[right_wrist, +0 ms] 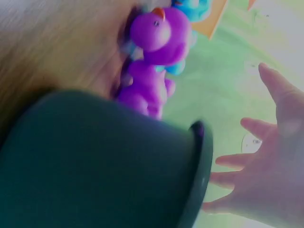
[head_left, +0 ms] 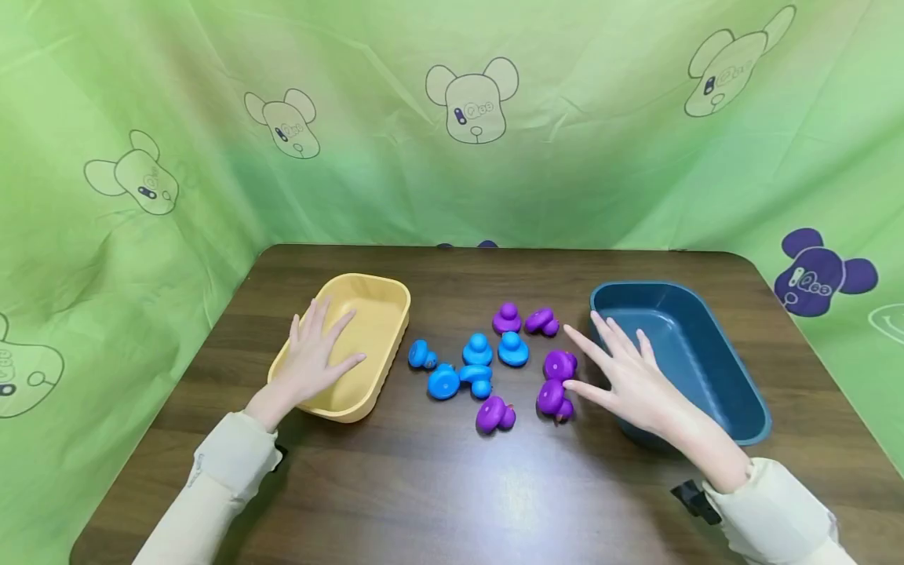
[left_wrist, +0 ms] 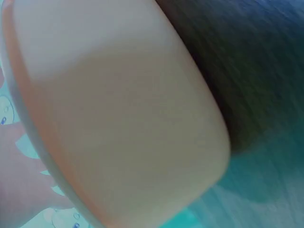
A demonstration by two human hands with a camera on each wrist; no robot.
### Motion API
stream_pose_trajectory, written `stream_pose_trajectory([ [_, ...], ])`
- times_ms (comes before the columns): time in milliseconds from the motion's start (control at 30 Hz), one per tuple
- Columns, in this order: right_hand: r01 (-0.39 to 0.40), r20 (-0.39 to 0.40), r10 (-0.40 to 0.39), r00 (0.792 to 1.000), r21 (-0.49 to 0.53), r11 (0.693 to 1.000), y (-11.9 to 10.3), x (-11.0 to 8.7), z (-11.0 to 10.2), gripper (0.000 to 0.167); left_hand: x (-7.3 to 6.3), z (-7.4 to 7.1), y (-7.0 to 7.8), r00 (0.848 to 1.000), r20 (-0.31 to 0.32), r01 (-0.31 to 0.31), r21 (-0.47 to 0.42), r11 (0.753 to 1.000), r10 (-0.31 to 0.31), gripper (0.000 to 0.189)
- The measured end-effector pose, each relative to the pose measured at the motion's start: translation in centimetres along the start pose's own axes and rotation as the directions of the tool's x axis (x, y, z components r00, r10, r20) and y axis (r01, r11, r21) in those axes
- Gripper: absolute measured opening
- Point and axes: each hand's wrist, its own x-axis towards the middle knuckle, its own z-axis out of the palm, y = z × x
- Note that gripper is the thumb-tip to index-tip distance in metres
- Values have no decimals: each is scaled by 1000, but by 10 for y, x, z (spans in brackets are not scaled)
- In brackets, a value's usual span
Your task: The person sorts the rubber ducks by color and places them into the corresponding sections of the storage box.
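Observation:
My left hand point(head_left: 307, 365), fingers spread, hovers over the left side of a yellow plastic bin point(head_left: 377, 345). In the left wrist view that bin's wall point(left_wrist: 133, 118) fills most of the picture, with part of the hand point(left_wrist: 19, 175) at the left edge. My right hand point(head_left: 636, 384) is spread above the near left rim of a dark blue bin point(head_left: 734, 377). Its fingers point toward purple toy ducks point(head_left: 560, 366). Neither hand holds anything. In the right wrist view a purple duck point(right_wrist: 164, 35) shows an orange beak, and the right hand point(right_wrist: 270, 161) appears beyond the bin wall.
Several blue toy ducks point(head_left: 477, 351) lie between the bins, some tipped over. Other purple ducks point(head_left: 506, 318) are behind and in front of them. The brown wooden table point(head_left: 438, 494) ends at a green cloth backdrop point(head_left: 565, 173) with bear prints.

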Motion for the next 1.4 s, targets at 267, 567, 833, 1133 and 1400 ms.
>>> stream_pose_trajectory([
  [267, 75, -1, -75, 997, 68, 995, -14, 11, 12, 70, -13, -5, -16, 999, -36, 28, -82, 996, -31, 65],
  [567, 122, 12, -125, 992, 146, 982, -27, 18, 26, 67, -23, -9, -30, 996, -65, 46, -121, 992, -54, 59],
  [833, 129, 64, -148, 987, 236, 963, -37, 23, 32, 58, -33, -11, -42, 992, -65, 94, -178, 980, -107, 57],
  [1133, 137, 116, -177, 977, 288, 948, -44, 28, 39, 53, -45, -11, -54, 985, -75, 134, -211, 968, -153, 52],
  [1400, 231, 125, -283, 951, 322, 918, -49, 34, 44, 42, -56, -8, -67, 985, -94, 117, -262, 958, -146, 50],
])
